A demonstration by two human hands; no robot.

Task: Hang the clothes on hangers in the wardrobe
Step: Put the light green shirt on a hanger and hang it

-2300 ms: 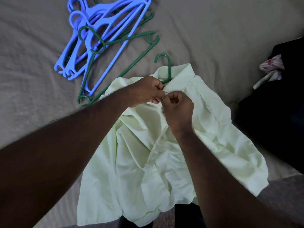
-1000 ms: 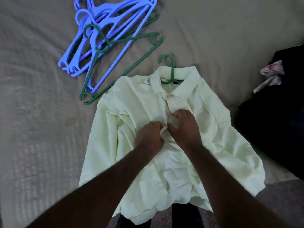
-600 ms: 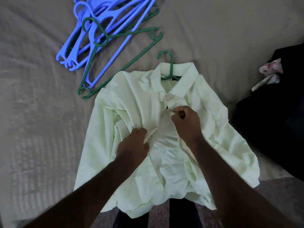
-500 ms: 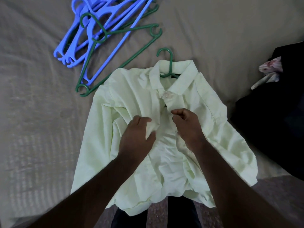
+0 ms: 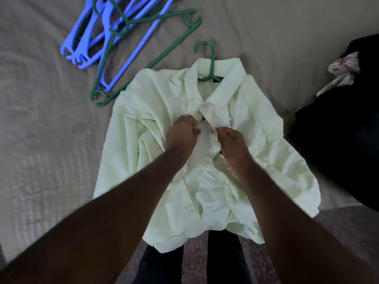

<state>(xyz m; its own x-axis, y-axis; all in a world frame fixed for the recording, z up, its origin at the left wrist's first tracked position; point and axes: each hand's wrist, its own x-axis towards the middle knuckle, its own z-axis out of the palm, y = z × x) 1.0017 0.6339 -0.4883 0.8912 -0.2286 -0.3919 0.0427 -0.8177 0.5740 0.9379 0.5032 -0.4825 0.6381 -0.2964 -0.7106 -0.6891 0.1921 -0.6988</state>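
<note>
Now — shirt [image 5: 256, 160] beneath | left hand [image 5: 181, 134], right hand [image 5: 232, 142] pinch its front

Both forearms [image 5: 127, 203] bare, dark trousers [image 5: 162, 263] on legs

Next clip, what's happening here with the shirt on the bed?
A person is buttoning a pale green shirt that lies front-up on the bed, with a green hanger already inside it, hook sticking out of the collar. The top button looks fastened; the left hand and right hand each pinch an edge of the front opening just below it. Spare hangers, blue and green, lie piled beside the shirt. It has not been hung up yet.
</note>
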